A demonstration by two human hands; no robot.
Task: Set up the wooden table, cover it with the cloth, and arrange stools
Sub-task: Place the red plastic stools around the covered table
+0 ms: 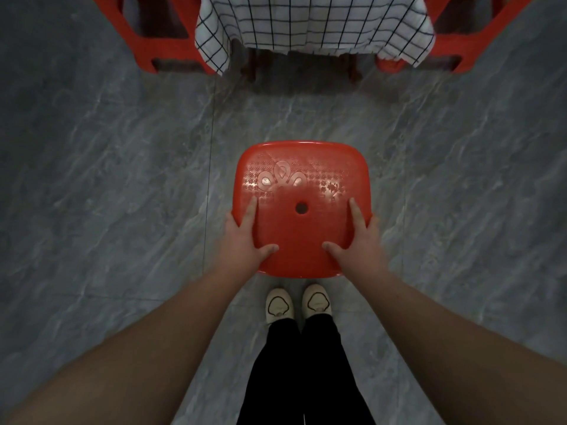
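A red plastic stool (302,185) with a small hole in its seat is in the middle of the view, seen from above. My left hand (245,237) grips the seat's left edge and my right hand (359,237) grips its right edge, thumbs on top. Ahead at the top stands the table, draped in a white cloth with a black grid (313,23); its dark wooden legs (251,65) show beneath the hem. The stool sits well short of the table. I cannot tell whether its legs touch the floor.
A red stool (153,41) stands at the table's left side and another red stool (460,47) at its right. Grey marble-look floor tiles (107,179) spread all around. My feet in pale shoes (297,303) stand just behind the held stool.
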